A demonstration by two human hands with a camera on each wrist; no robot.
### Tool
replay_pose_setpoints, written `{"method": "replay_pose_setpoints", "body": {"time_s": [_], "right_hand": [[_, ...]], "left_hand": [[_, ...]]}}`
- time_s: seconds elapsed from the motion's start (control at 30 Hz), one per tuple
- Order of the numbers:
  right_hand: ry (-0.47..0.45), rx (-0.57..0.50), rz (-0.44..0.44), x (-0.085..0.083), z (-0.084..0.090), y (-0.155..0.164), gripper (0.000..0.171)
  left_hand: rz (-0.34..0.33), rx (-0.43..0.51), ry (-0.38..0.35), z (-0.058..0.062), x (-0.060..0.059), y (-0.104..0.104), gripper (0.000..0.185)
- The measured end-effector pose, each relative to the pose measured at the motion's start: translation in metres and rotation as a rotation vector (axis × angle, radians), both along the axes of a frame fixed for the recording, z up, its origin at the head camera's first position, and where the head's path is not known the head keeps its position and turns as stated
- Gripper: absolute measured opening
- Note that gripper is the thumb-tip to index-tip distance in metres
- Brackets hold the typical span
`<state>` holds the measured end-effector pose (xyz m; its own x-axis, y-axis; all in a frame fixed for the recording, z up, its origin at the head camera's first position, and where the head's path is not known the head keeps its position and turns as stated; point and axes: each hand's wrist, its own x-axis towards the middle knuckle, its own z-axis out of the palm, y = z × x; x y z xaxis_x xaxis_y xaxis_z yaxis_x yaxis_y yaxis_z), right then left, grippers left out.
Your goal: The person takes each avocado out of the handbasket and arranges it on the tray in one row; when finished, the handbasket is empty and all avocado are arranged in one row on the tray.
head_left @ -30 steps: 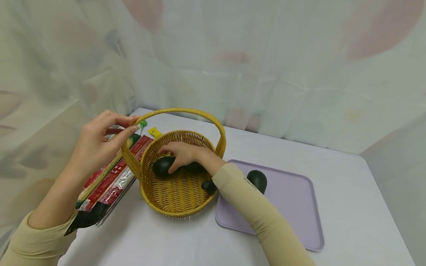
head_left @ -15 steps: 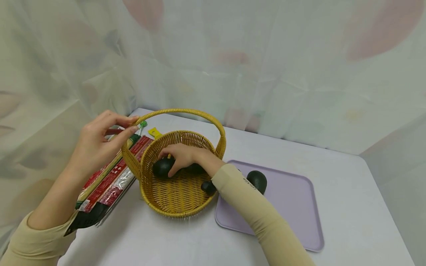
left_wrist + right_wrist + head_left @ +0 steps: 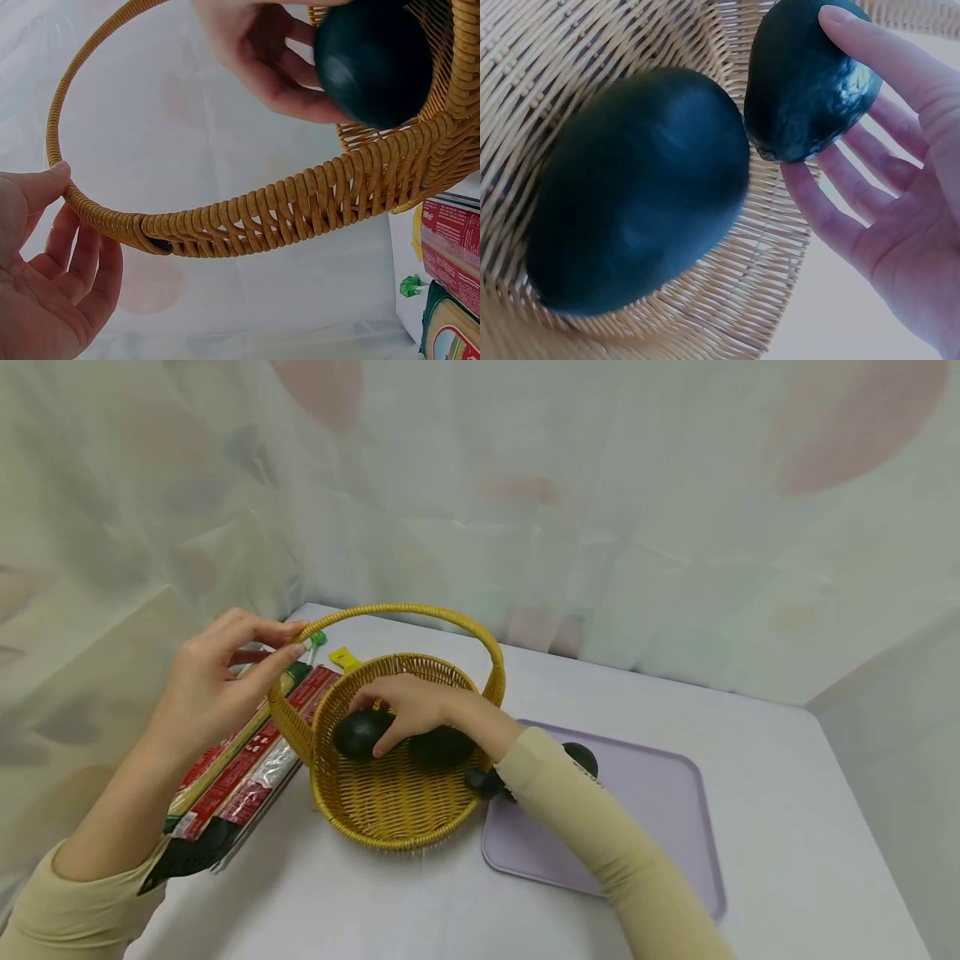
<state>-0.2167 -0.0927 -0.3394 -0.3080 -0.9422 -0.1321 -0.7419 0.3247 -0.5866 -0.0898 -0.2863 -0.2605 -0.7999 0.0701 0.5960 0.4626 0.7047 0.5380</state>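
Note:
My left hand (image 3: 213,681) pinches the side of the tall handle (image 3: 405,608) of a yellow-brown wicker basket (image 3: 397,843) between thumb and fingers. Inside the basket, my right hand (image 3: 416,706) grips a dark green avocado (image 3: 358,735) near the left wall. In the right wrist view, the thumb lies on top of this avocado (image 3: 802,82) and the fingertips reach under it. A second, dark green avocado (image 3: 645,195) lies on the wicker right beside it. From the left wrist view, the held avocado (image 3: 375,64) shows close to the basket's inner wall.
A lilac tray (image 3: 652,802) lies right of the basket, with another dark green avocado (image 3: 581,758) partly hidden behind my right sleeve. Red-and-clear food packets (image 3: 247,760) lie at the left under my left arm. A small yellow packet (image 3: 345,659) sits behind the basket.
My right hand has shifted slightly up and left with the avocado in its grip. More of the second avocado shows now. The left hand keeps its hold on the handle.

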Motion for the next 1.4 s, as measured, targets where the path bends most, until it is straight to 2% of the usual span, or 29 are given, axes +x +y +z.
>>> {"method": "replay_pose_setpoints", "body": {"time_s": [0.3,0.53,0.73,1.0,1.4], "right_hand": [[0.071,-0.031,0.038,0.016,0.018,0.026,0.063],[0.130,-0.064,0.068,0.026,0.025,0.051,0.061],[0.125,-0.074,0.037,0.030,0.027,0.075,0.059],[0.087,-0.144,-0.004,0.034,0.026,0.110,0.059],[0.043,-0.164,-0.135,0.041,0.024,0.156,0.060]], "left_hand": [[-0.008,-0.002,0.006,-0.001,-0.001,-0.001,0.013],[-0.009,0.005,-0.001,-0.002,-0.002,-0.003,0.011],[-0.006,0.007,-0.004,-0.002,-0.003,-0.004,0.012],[-0.004,0.020,-0.003,-0.002,-0.003,-0.006,0.013],[-0.006,0.019,0.008,-0.003,-0.004,-0.008,0.015]]}}
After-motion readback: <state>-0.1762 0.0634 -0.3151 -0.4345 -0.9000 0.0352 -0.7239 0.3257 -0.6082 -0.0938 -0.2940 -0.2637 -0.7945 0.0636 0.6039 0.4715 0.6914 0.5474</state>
